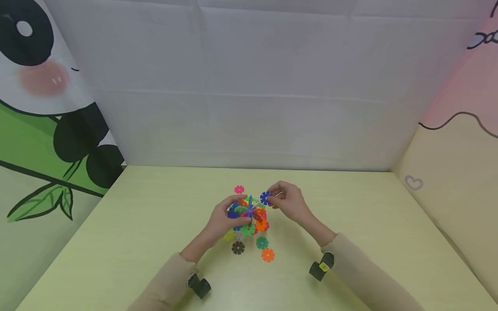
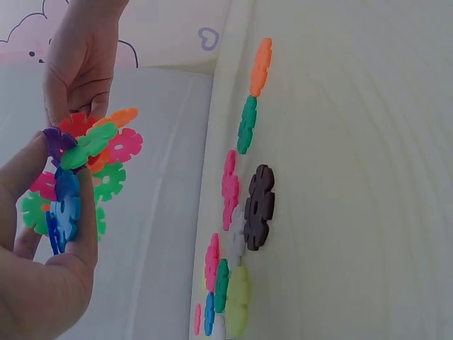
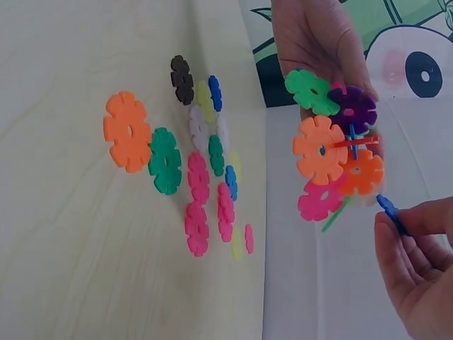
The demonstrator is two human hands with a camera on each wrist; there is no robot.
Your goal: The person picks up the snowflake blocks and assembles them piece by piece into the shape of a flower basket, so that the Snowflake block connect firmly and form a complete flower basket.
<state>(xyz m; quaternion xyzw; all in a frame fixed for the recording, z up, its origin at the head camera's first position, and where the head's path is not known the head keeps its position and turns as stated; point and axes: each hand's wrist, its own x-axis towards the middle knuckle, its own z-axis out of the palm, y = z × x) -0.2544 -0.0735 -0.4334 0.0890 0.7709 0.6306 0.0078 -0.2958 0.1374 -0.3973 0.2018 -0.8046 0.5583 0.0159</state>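
My left hand (image 1: pixel 222 218) holds up a cluster of interlocked plastic snowflake discs (image 3: pixel 322 134), coloured orange, green, purple, pink, red and blue. In the left wrist view, the thumb and fingers of that hand grip the cluster around a blue disc (image 2: pixel 67 205). My right hand (image 1: pixel 291 202) pinches a single dark blue snowflake disc (image 1: pixel 265 198) between thumb and fingers. In the right wrist view, this loose disc is seen nearly edge-on, close to the cluster's lower right side. Whether it touches the cluster, I cannot tell.
Several loose discs lie on the pale table (image 1: pixel 155 207) beneath and around the cluster. Nearest me are an orange disc (image 1: pixel 268 255), a green disc (image 1: pixel 262 242) and a black disc (image 1: pixel 238 247). A pink disc (image 1: pixel 239 189) lies farther back. A white wall (image 1: pixel 249 129) stands behind.
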